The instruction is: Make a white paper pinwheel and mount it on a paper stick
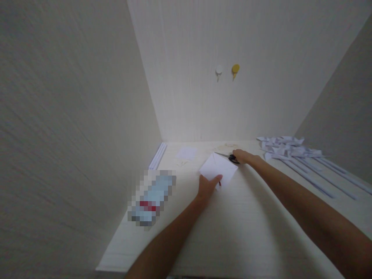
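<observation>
1. A head-worn camera looks down on a pale table (226, 232) set in a corner between cream walls. Two bare forearms reach forward from the bottom edge.

2. The left hand (208, 186) rests on the near corner of a white paper square (218, 167) lying flat on the table and turned like a diamond. The fingers curl over that corner, pinning or pinching it; which of the two is not clear.

3. The right hand (243, 156) lies at the paper's far right edge, closed around the dark handles of a pair of scissors (229, 157).

4. The scissors' blades point left, away from the right hand, and lie along the paper's upper right edge. The tips end near the paper's far corner. Whether the blades are parted is too small to tell.

5. So the paper sits between the two hands: the left holds its near end, the scissors meet its far end from the right.

6. Further right, a heap of folded white paper pieces (286, 146) sits on long white strips (325, 174). At the far left wall lie more rolled strips (158, 155), with a small paper sheet (186, 153) nearby.

7. A blurred object (151, 197) lies to the left of the left hand. Two hooks (227, 70), one white and one yellow, are on the back wall.
</observation>
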### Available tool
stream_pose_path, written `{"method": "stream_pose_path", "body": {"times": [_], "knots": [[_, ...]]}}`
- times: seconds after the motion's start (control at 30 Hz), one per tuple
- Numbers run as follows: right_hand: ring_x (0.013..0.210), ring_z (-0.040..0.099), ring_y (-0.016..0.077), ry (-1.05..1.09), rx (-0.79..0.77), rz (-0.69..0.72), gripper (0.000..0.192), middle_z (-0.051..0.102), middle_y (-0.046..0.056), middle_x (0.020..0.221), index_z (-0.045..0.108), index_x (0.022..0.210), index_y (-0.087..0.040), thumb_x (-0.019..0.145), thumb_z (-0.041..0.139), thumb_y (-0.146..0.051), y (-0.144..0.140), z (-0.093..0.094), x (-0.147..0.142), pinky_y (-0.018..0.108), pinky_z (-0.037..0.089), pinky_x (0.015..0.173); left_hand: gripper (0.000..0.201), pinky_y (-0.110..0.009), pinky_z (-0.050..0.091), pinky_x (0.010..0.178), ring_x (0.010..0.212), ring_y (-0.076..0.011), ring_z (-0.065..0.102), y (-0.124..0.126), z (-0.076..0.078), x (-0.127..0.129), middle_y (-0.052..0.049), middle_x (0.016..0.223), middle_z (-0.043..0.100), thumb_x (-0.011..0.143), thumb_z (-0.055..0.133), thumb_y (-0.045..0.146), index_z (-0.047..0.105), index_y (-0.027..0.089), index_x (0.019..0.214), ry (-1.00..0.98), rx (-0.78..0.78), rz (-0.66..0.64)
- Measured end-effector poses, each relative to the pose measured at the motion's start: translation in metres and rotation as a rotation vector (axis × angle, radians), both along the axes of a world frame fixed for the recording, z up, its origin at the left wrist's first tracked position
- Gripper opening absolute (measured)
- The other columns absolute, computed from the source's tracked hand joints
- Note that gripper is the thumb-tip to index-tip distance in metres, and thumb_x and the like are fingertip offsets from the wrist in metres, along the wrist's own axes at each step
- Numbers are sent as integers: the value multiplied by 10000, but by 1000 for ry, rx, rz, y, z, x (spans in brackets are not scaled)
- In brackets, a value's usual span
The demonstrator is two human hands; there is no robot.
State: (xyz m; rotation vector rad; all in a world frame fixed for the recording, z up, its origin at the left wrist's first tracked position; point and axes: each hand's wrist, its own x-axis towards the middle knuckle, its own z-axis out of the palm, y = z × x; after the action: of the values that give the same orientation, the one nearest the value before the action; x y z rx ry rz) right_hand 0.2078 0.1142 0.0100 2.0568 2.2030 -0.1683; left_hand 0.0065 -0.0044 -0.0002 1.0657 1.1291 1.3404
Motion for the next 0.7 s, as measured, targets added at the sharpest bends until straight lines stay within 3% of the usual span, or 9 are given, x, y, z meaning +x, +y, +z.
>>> {"method": "stream_pose_path", "body": {"times": [0.2, 0.37, 0.43, 0.6, 0.7], "knots": [[840, 561, 204, 92, 170, 39, 150, 550, 139, 976, 567, 907, -108, 789, 495, -167, -14, 1, -2, 307, 430, 695, 314, -280, 477, 686, 772, -190, 622, -1, 2, -1, -96, 861, 669, 504, 707, 164, 619, 119, 802, 10, -18, 6], [824, 545, 202, 267, 433, 58, 204, 514, 160, 1020, 523, 938, -114, 768, 411, -97, -34, 0, -7, 290, 389, 673, 340, -285, 481, 668, 757, -192, 625, -4, 5, 0, -86, 843, 672, 501, 710, 162, 613, 122, 824, -53, -42, 16], [829, 532, 199, 356, 509, 84, 191, 535, 141, 952, 528, 878, -124, 777, 366, -107, -41, 0, -13, 286, 383, 680, 368, -291, 480, 689, 773, -191, 623, -4, 5, 0, -84, 873, 668, 501, 711, 160, 609, 125, 853, -110, -24, -14], [650, 530, 156, 620, 542, 188, 66, 566, 45, 716, 499, 697, -170, 701, 434, -175, -51, -4, -41, 250, 398, 584, 417, -312, 467, 755, 833, -198, 611, -2, 1, 0, -84, 928, 657, 506, 711, 169, 605, 137, 908, -200, 62, -140], [593, 538, 140, 790, 554, 158, 84, 569, 36, 688, 452, 767, -168, 694, 411, -182, -61, -13, -58, 231, 414, 516, 422, -314, 469, 748, 820, -201, 614, 2, -1, 0, -96, 921, 657, 492, 713, 165, 599, 130, 897, -209, 33, -30]]}}
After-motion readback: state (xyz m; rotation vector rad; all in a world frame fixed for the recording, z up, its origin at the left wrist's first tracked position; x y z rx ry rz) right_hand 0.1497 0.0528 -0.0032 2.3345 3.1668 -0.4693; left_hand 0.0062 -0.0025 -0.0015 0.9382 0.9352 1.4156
